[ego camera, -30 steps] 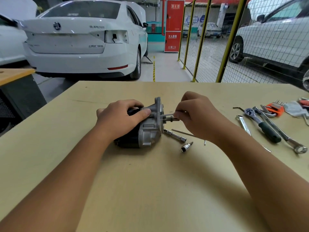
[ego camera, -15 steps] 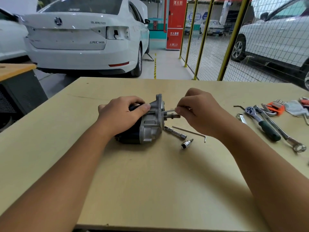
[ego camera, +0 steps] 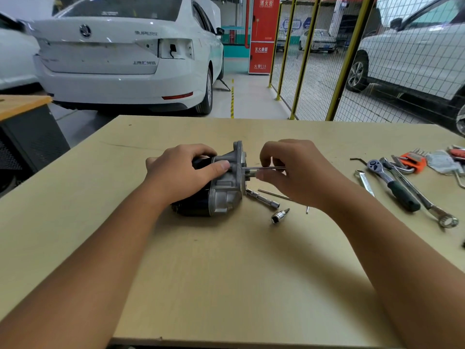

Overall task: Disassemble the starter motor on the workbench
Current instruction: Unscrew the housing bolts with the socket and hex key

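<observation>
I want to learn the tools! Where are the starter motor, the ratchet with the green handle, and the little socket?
starter motor (ego camera: 224,190), head view, silver housing.
ratchet (ego camera: 402,195), head view, green handle.
socket (ego camera: 276,217), head view, its shiny barrel.

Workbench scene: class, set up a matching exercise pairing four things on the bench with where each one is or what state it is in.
Things:
1. starter motor
2. long thin bolt
3. ratchet wrench
4. small socket bit

Places or states:
A. lying loose on the bench just right of the motor
B. gripped by the left hand
C. among the tools at the right edge
D. pinched by the right hand, sticking out of the motor's end plate

Pairs: 1-B, 2-D, 3-C, 4-A
</observation>
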The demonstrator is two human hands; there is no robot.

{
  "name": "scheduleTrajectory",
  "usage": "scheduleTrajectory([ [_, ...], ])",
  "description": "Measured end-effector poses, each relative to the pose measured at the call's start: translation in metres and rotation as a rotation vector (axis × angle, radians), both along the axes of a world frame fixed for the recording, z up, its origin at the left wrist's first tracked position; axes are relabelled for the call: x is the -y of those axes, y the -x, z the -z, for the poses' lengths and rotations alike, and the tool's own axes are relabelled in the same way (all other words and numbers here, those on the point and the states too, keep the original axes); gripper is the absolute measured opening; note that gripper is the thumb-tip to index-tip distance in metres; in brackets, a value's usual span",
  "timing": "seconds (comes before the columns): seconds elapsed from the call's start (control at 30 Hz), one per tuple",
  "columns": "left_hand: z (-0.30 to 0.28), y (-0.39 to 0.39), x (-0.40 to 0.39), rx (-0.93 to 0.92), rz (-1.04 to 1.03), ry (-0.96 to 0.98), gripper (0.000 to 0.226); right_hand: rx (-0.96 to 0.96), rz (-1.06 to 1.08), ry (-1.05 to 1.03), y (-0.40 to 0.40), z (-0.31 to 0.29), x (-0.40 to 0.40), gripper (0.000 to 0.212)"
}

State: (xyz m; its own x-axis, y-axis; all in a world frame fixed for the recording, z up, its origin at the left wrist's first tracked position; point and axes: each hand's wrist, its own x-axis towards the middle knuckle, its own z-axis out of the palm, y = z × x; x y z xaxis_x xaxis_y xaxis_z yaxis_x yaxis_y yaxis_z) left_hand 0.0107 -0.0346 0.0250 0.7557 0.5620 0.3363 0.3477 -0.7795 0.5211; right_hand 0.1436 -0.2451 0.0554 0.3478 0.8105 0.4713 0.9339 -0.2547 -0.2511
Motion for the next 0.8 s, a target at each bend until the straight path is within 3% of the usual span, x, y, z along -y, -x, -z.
scheduleTrajectory([
  [0.13,-0.0002,-0.0004,0.0,0.003,-0.005,-0.002,0.061,-0.012,-0.01,0.031,-0.0003,0.0035,-0.0024,0.029],
  [0.4,0.0001,0.0015,-0.0013,-0.005,0.003,0.004,0.068,0.168,0.142,0.008,0.0048,0.0048,-0.0046,0.017],
  [0.6,-0.0001,0.0007,-0.0015,0.005,0.009,0.0,0.061,0.033,0.081,0.009,0.0063,0.0011,-0.0028,0.017],
  [0.8,0.0004,0.0005,-0.0003,0.008,0.006,0.013,0.059,0.037,0.092,0.041,0.0007,0.0002,-0.003,0.019],
])
